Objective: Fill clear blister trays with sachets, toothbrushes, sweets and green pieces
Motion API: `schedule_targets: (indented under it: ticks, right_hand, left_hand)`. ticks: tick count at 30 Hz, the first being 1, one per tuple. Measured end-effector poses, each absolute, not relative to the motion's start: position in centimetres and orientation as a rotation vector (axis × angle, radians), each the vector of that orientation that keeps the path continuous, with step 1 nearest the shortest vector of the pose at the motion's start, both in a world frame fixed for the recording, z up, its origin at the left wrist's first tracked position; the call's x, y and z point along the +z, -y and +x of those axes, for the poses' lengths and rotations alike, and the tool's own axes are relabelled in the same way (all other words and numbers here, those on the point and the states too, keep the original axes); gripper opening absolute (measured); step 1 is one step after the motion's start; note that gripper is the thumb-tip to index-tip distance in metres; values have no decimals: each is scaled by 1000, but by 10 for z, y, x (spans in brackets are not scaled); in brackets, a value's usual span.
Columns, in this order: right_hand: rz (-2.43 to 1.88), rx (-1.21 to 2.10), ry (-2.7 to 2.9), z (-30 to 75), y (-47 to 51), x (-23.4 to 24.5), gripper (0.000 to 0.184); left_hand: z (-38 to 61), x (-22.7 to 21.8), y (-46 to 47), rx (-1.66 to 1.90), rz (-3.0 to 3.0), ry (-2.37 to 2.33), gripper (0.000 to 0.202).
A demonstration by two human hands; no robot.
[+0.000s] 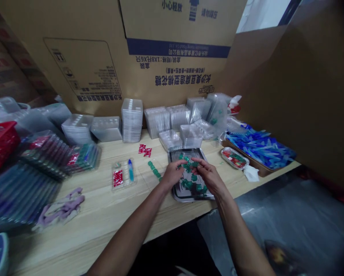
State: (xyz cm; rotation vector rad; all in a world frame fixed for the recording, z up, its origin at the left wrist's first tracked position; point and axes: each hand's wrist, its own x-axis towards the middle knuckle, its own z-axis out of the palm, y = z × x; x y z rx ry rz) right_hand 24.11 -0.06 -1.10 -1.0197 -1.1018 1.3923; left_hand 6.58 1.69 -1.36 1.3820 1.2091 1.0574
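Both my hands are above a metal tray (186,197) that holds several small green translucent pieces (187,184). At the left side of the tray, my left hand (173,173) pinches a green piece between its thumb and index finger. My right hand (211,175) comes in from the other side, its fingertips closed on another green piece (194,164). Left of the tray lies a clear flat plastic sheet or tray (145,173) with a row of green pieces (154,170) on it. Beside that, an open clear box (124,183) contains a red packet (117,178) and a blue tube (131,170).
Stacks of clear plastic boxes (132,120) line the back against a large carton (172,69). Red packets (145,150) lie mid-table. On the right are a foil-like tray (234,158) and a carton of blue tubes (261,147). Filled boxes (22,191), a red basket (1,143) and purple-white gloves (63,209) occupy the left.
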Motion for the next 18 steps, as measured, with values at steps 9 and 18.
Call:
schedule_targets:
  ticks: [9, 18]
  right_hand:
    - [-1034, 1310, 1247, 221, -2, -1, 46]
    - [-961, 1319, 1084, 234, 5, 14, 44]
  left_hand:
    - [82, 10, -12, 1218, 1556, -1172, 20]
    - [66, 1, -28, 1189, 1171, -1308, 16]
